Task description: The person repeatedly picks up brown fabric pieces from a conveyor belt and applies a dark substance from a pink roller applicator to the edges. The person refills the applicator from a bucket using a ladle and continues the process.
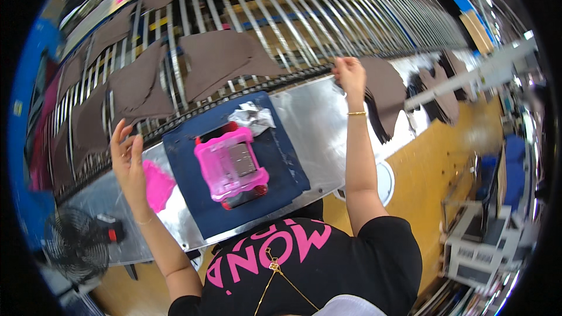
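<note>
My left hand (pixel 127 158) is raised with its fingers apart, holding nothing. It is above the left end of the metal table, next to a bright pink flat piece (pixel 157 184). My right hand (pixel 351 75) has its fingers curled together at the left edge of a stack of brown cut pieces (pixel 383 85); whether they grip one is hidden. Between my hands, a pink plastic frame (pixel 213 167) with wavy edges and a grey metallic insert lies on a dark blue mat (pixel 202 213). Crumpled silver foil (pixel 253 118) rests at the mat's far edge.
Beyond the metal table (pixel 316 134), a slatted conveyor (pixel 298 20) carries several brown pieces (pixel 225 61). A black fan (pixel 76 246) stands at the left. More dark and brown pieces (pixel 445 90) lie at the right, by a pale metal bar (pixel 474 73).
</note>
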A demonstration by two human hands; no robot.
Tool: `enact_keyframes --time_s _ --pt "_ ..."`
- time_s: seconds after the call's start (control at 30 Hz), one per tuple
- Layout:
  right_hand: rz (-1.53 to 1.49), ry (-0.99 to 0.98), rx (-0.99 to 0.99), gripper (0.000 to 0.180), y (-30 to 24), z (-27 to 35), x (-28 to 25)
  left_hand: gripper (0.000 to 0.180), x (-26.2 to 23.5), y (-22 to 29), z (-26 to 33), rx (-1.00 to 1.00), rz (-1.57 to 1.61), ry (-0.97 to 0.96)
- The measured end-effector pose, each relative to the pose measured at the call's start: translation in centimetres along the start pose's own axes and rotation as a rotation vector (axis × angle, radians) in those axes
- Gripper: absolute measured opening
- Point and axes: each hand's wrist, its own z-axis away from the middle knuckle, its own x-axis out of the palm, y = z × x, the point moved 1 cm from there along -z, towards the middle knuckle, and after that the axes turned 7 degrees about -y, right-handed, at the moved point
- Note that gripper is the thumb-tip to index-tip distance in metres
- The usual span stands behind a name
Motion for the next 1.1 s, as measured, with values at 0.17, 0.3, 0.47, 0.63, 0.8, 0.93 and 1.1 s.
enact_keyframes --time_s 0.17,0.3,0.47,0.63,0.8,0.93,1.1 --pt "0.925 0.603 0.370 0.049 7.5 4.6 -12.6 0.043 2.0 -0.5 -1.5 0.025 0.035 -0.091" --pt "0.849 0.503 0.625 0.057 8.8 6.0 -14.5 0.042 3.8 0.8 -2.0 0.086 0.025 -0.147" --pt "0.956 0.508 0.619 0.054 7.7 6.2 -13.5 0.044 4.2 1.3 -1.2 0.073 0.013 -0.162" --pt "0.940 0.530 0.615 0.053 7.5 5.4 -12.6 0.044 3.4 1.3 -0.2 0.023 0.022 -0.137" --pt "0.835 0.413 0.575 0.058 12.2 3.1 -16.5 0.045 2.9 1.6 0.2 0.018 -0.007 -0.123" --pt "0.932 0.340 0.549 0.067 13.0 2.1 -17.8 0.045 2.7 1.6 0.5 0.022 -0.037 -0.107" --pt "0.818 0.283 0.501 0.069 11.4 2.7 -18.1 0.044 3.2 1.6 0.5 0.100 -0.067 -0.133"
